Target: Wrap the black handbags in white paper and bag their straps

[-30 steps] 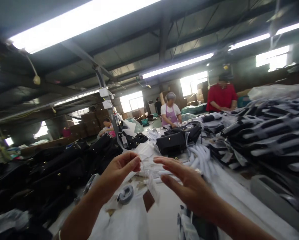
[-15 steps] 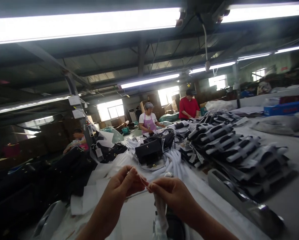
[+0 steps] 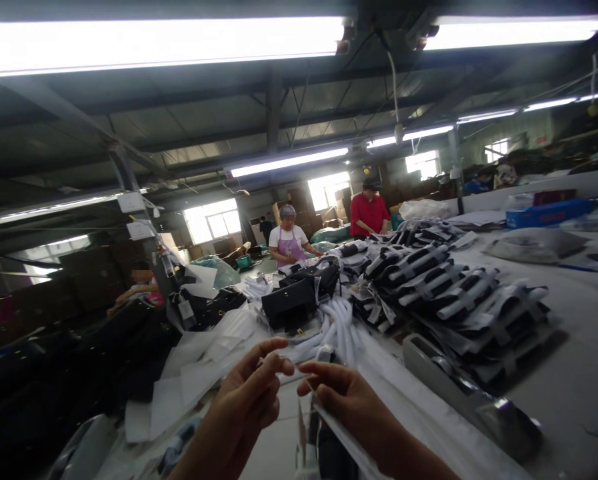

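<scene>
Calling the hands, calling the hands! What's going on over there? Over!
Left hand and right hand close together, fingers curled. Thin pale strand at right hand, grip unclear. Black bag beyond, not between them. Over.

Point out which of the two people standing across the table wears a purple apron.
The person on the left, with a grey cap and white top; the other person, on the right, wears a red top.

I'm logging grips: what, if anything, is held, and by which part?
Right hand seems to hold a thin pale strand near its upper end; left hand: unclear.
</scene>
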Tool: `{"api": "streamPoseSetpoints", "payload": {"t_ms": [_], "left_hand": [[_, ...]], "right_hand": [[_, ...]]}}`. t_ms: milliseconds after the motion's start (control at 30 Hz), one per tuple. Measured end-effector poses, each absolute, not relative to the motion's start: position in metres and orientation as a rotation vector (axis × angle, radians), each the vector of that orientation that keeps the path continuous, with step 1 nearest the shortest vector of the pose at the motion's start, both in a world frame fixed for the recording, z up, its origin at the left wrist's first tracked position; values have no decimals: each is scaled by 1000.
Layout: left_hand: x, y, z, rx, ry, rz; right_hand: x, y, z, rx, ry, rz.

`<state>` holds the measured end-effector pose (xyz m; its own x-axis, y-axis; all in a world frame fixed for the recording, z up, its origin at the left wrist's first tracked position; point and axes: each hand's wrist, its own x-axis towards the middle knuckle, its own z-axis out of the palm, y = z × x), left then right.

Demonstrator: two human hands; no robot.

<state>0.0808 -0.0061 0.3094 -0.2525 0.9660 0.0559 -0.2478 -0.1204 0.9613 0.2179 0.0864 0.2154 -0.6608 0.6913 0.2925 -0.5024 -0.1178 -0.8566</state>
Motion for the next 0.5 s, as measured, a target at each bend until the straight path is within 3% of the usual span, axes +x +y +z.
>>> {"api": "streamPoseSetpoints", "payload": {"t_ms": [167, 367, 500], "left_hand": [[91, -8, 313, 925, 1118, 1570], [95, -1, 308, 985, 1084, 1521], [95, 6, 302, 997, 1014, 1458]], "right_hand": [[216, 88, 204, -267, -1300, 1925], [231, 89, 217, -328, -1609, 1424], [235, 79, 231, -155, -1569, 1535]]}}
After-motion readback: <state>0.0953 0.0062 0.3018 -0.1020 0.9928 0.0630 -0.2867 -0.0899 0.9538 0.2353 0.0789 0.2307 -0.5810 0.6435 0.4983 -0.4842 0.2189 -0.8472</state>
